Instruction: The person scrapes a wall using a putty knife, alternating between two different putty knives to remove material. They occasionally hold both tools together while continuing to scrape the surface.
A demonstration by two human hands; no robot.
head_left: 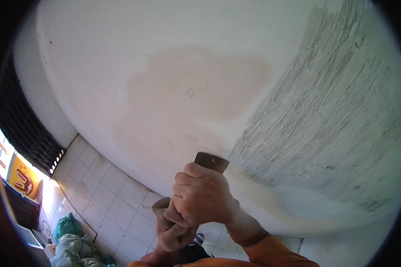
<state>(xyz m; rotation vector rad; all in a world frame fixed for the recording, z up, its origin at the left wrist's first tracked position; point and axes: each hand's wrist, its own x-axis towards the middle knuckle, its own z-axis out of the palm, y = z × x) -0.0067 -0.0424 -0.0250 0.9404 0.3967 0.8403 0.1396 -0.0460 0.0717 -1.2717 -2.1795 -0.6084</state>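
My right hand (202,193) is closed around a putty knife, whose dark, wide blade (212,162) sticks out above the knuckles, in front of the wall. Below it and to the left, my left hand (174,238) grips a second flared tool, which looks like another putty knife (161,206) with a pale, coated blade. The two hands are close together and seem to touch; both handles are hidden by fingers. White dust speckles my right wrist. Behind the hands, the white wall (93,40) carries a large pinkish damp-looking patch (196,84).
Rough grey streaks (325,102) cover the wall's right part. Pale floor tiles (104,196) run along its base at lower left. Green and whitish bags (69,229) lie there, below a yellow picture panel (24,175) and a dark folding gate (24,120).
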